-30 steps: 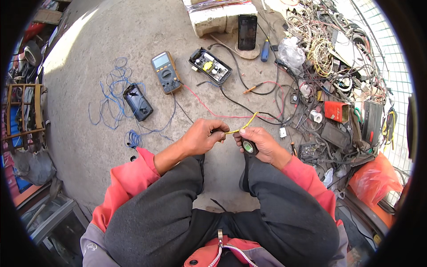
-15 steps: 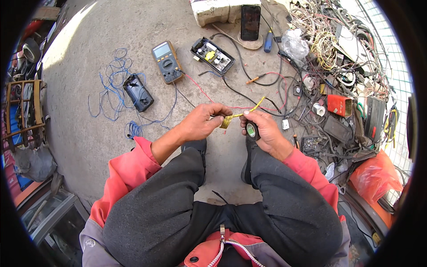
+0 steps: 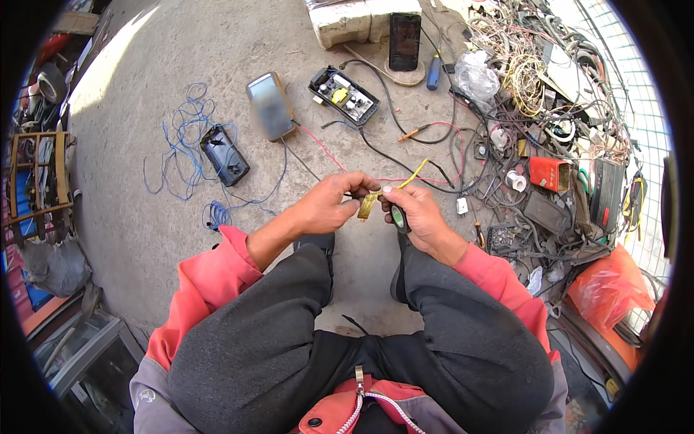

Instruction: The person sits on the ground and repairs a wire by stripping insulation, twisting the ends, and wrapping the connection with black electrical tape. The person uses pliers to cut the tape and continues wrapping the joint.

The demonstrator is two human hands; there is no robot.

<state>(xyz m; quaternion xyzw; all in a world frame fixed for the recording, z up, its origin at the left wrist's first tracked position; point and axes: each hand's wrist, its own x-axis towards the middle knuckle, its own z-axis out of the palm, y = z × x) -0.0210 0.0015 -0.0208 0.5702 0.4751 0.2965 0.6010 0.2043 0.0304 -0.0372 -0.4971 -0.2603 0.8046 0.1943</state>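
Note:
Both of my hands meet over the ground between my feet, around a dark cable partly wrapped in yellow tape (image 3: 413,174). My left hand (image 3: 331,201) is closed, pinching the cable at the near end of the wrapping. A loose yellow flap of tape (image 3: 367,207) hangs beside its fingertips. My right hand (image 3: 421,214) pinches the wrapped part between thumb and finger. Against that palm sits a black tape roll (image 3: 400,219) with a green label, held by the curled fingers. Beyond my right thumb the yellow wrapping slants away to the right, and the cable continues dark.
Ahead lie a multimeter (image 3: 271,107), partly blurred, and an opened black charger case (image 3: 344,95) with its circuit showing. A black case half (image 3: 225,155) and blue wire (image 3: 189,145) lie left. A screwdriver (image 3: 434,71) and a heap of wires (image 3: 535,72) are at right.
My right hand has shifted slightly left, closer to my left fingertips. The tape roll has turned more edge-on, and the yellow flap hangs more upright.

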